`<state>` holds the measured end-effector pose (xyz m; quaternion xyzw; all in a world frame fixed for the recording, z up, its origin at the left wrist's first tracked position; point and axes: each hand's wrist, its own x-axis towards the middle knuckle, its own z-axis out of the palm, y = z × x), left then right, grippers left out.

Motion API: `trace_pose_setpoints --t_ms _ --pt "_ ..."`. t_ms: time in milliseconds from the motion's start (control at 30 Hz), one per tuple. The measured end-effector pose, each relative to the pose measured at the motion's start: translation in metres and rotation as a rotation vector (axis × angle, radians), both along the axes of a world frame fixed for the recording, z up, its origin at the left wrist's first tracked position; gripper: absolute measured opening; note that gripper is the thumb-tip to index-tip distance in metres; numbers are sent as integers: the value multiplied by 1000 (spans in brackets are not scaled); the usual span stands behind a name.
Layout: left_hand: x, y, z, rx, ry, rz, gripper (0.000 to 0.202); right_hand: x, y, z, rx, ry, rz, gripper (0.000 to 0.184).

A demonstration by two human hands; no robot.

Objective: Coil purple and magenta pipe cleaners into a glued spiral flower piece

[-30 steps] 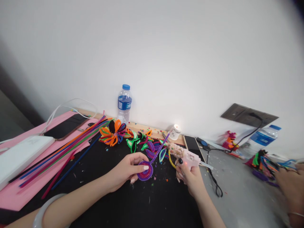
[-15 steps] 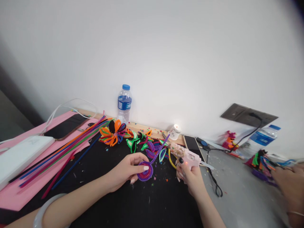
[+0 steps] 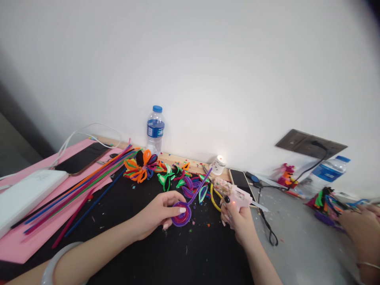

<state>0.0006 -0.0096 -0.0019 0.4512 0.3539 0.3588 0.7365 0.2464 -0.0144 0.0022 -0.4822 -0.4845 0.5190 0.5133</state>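
Observation:
Between the thumb and fingers of my left hand is a flat coil of purple and magenta pipe cleaner. A straight purple end sticks up from it to the right. My right hand is wrapped round the handle of a pale pink hot glue gun. The gun's nozzle end points left, toward the purple end but apart from the coil; a clear glue stick juts out of its back. Just beyond my hands lie purple and green pipe-cleaner loops, with a bent yellow pipe cleaner beside the gun.
An orange and black pipe-cleaner flower lies near a water bottle by the wall. Loose pipe cleaners cross pink paper at left. A white cup, a phone and cables are behind the gun. A co-worker's hand works at right.
The glue gun in my right hand has shifted very slightly to the right. My left hand and the coil stay put. The co-worker's hand at right has moved a little.

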Motion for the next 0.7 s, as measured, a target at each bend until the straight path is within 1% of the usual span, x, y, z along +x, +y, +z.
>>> trace_pose_setpoints --t_ms 300,533,700 --pt "1 -1 2 -10 3 3 22 0 3 -1 -13 -11 -18 45" --pt "1 -2 2 5 2 -10 19 -1 0 2 -23 19 -50 36" --pt "1 -2 2 -6 6 -16 21 -2 0 4 -17 46 -75 43"
